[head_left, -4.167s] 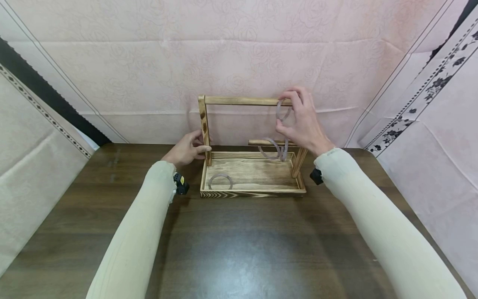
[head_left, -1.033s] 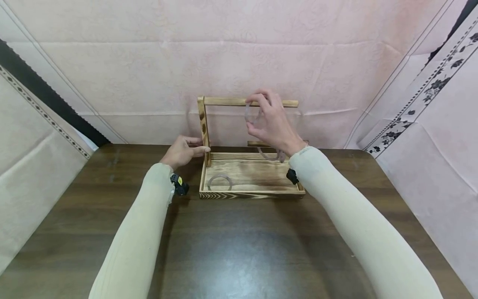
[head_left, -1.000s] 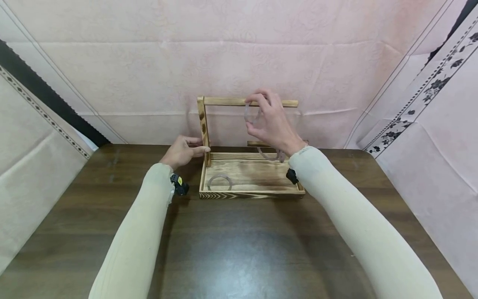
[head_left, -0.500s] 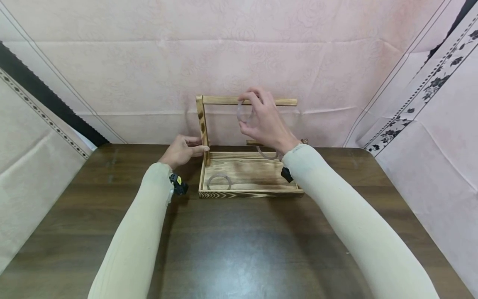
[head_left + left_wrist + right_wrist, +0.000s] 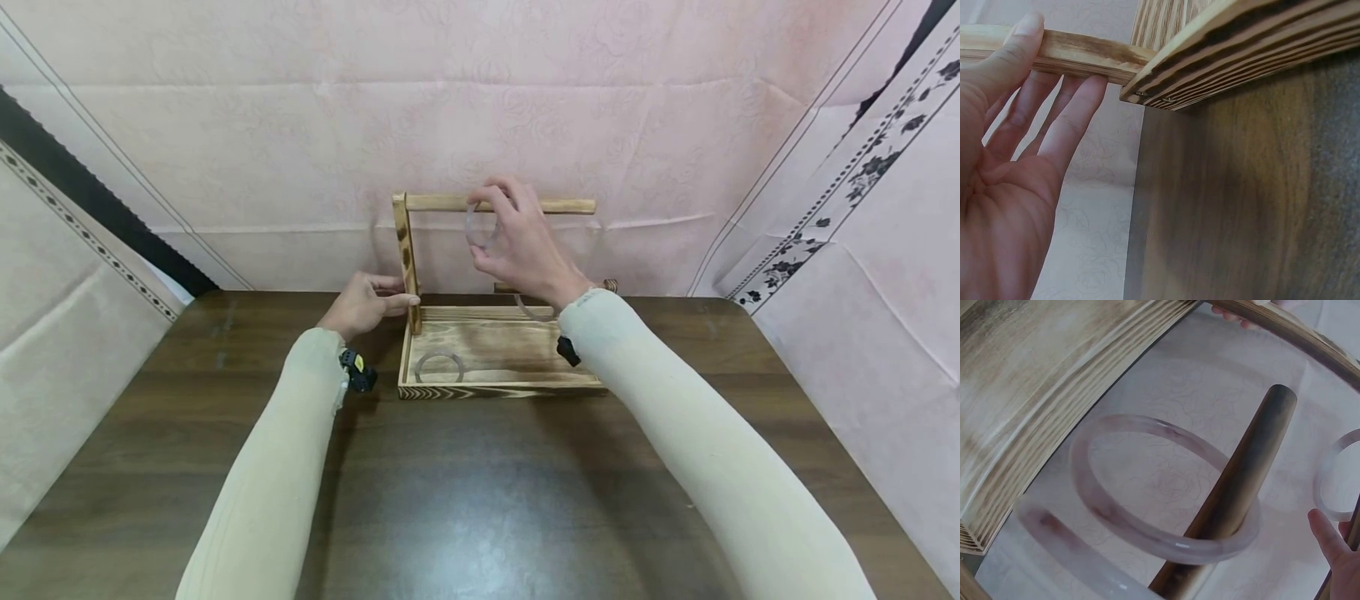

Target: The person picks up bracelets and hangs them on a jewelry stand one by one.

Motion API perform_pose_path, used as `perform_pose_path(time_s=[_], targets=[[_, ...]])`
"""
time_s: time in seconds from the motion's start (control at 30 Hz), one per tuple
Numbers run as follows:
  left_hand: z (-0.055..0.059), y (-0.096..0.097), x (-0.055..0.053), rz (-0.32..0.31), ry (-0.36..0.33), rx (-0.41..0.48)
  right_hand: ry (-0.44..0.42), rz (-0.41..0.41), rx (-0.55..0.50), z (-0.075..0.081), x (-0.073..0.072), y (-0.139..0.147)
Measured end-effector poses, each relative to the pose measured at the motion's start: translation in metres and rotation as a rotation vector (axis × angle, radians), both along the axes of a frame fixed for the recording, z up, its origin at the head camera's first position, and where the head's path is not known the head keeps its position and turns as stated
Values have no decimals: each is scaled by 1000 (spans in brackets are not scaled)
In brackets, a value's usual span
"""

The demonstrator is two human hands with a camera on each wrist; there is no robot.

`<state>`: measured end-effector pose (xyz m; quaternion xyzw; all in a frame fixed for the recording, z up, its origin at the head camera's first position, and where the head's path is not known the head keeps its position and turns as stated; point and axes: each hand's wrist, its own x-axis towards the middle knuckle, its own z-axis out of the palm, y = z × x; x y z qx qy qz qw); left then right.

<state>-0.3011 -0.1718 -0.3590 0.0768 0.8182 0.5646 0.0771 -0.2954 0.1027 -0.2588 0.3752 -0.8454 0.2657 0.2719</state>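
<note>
My right hand (image 5: 521,237) pinches a pale, translucent bangle (image 5: 470,227) between thumb and fingers; the bangle encircles the upper bar (image 5: 570,207) of a wooden display stand, left of the bar's middle. My left hand (image 5: 360,305) grips the stand's left post (image 5: 407,258), its thumb on one face and fingers against the other in the left wrist view. Two more bangles hang on the lower bar (image 5: 1250,450): one bangle (image 5: 1088,487) near the free end, another bangle (image 5: 1079,556) behind it along the bar. My right forearm partly hides them in the head view.
The stand's tray (image 5: 502,390) sits at the back of a dark wooden table (image 5: 465,483). Inside, at the front left, lies another bangle (image 5: 440,352). A pale patterned cloth (image 5: 360,133) hangs right behind the stand.
My right hand has carried the bangle leftward along the upper bar from near its right end. My left hand stays at the post, its fingers slightly shifted. The tray's bangle has not moved.
</note>
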Motion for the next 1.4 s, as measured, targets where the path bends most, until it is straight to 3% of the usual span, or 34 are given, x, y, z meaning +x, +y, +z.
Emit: perform_pose_path(time_s=[0.37,0.9,1.4], targets=[[-1,1,-4,-4,-22,-17,5,12,14,4,0,-7],[1,-1,-1,-13,-2,5,0,-13,39,5,0,-16],[-2,-1,-1,-14,-14,1,6,-21,59,-2,7,-9]])
